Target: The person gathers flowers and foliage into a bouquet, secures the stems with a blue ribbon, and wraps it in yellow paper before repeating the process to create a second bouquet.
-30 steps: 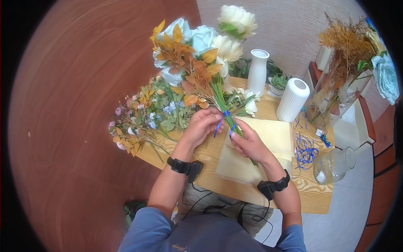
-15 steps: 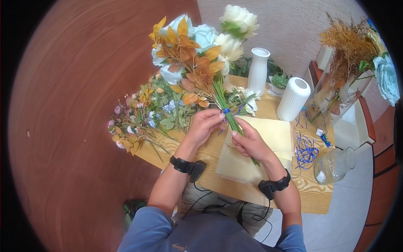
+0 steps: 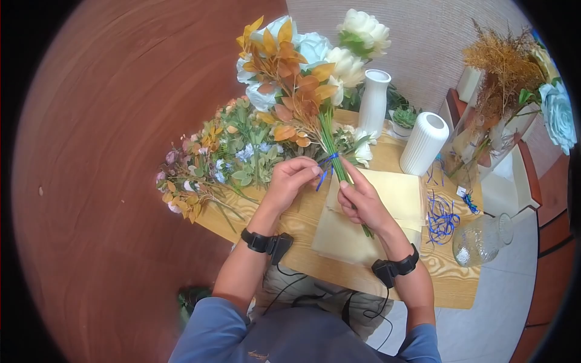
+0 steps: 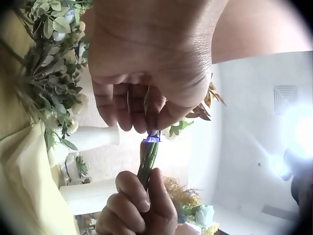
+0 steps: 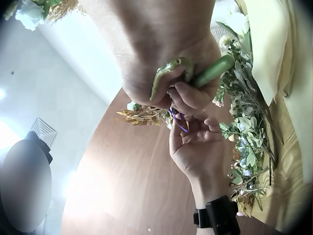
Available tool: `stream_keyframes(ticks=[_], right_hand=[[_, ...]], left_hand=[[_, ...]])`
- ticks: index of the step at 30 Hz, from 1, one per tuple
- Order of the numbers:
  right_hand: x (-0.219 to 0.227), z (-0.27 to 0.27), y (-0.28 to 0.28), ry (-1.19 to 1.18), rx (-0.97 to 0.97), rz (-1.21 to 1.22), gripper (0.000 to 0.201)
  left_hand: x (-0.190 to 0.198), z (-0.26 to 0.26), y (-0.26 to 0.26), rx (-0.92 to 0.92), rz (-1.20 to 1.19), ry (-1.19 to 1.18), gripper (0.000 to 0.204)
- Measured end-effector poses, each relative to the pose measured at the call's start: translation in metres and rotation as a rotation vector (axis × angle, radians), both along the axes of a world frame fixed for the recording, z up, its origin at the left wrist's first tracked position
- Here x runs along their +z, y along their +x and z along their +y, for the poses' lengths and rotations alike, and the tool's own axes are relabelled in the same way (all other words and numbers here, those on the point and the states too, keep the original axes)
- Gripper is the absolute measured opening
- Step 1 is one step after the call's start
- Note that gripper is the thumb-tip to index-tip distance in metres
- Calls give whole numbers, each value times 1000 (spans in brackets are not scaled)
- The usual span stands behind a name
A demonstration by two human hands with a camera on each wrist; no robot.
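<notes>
A bouquet of pale blue and cream flowers with orange leaves (image 3: 307, 97) is held up over the table, its green stems (image 3: 327, 130) bound by a blue ribbon (image 3: 325, 172). My right hand (image 3: 367, 204) grips the stems below the ribbon, fingers curled round them. On the other side, my left hand (image 3: 292, 184) pinches the ribbon between thumb and fingertips. In the left wrist view the blue band (image 4: 151, 139) sits at the left fingertips, above the right hand (image 4: 137, 205). Stem ends (image 5: 213, 71) poke out of the right hand in the right wrist view.
Loose flowers (image 3: 242, 154) lie at the table's left. Cream paper sheets (image 3: 387, 196) lie beneath the hands. Two white vases (image 3: 373, 103) stand behind, near a small succulent (image 3: 404, 118). Tangled blue ribbon (image 3: 442, 218) and a glass jar (image 3: 478, 242) are at the right.
The bouquet's head has swung to the right and its stems stand steeper. The left hand has drawn slightly away from the stems, with the ribbon stretched to it.
</notes>
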State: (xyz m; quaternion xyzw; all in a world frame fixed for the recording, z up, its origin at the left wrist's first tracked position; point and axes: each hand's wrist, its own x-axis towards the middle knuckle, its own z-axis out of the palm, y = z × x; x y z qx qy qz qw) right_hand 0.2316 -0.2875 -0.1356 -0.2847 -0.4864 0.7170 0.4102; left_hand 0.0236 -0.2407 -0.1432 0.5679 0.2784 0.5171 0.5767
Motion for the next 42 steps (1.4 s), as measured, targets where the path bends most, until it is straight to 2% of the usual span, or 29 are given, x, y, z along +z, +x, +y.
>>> stream_keyframes(ticks=[4, 6, 10, 12, 16, 18, 22, 24, 28, 30, 31, 35, 40, 42], right_hand=[[0, 0, 0, 26, -21, -17, 58], [0, 1, 1, 59, -58, -47, 58], [-1, 3, 1, 70, -93, -72, 58], [0, 2, 1, 82, -94, -90, 58], [-4, 2, -1, 82, -54, -77, 58], [-5, 1, -1, 46, -30, -63, 58], [0, 0, 0, -13, 35, 7, 57], [4, -1, 1, -41, 68, 25, 58], [5, 1, 5, -72, 103, 77, 58], [4, 2, 5, -87, 106, 109, 58], [4, 3, 5, -85, 107, 108, 58], [4, 1, 5, -91, 125, 91, 58], [7, -1, 2, -61, 121, 10, 58], [7, -2, 1, -57, 110, -36, 57]], left_hand=[[12, -5, -6, 7, 47, 95, 8], [20, -7, -11, 54, 170, 225, 9], [44, -21, -12, 27, 182, 242, 9], [60, -29, -10, -16, 211, 160, 8], [76, -34, 12, -9, 148, 321, 13], [83, -37, 20, 51, 88, 398, 17], [69, -29, 12, 80, 15, 402, 18], [56, -25, -4, 4, 77, 348, 16], [32, -16, -13, 16, 131, 268, 14], [25, -15, -12, 37, 276, 39, 14], [21, -12, -10, 38, 276, 41, 14], [6, -5, -4, 62, 219, -20, 15], [8, -3, 1, 50, 159, -27, 15], [11, -3, 4, 59, 66, -66, 14]])
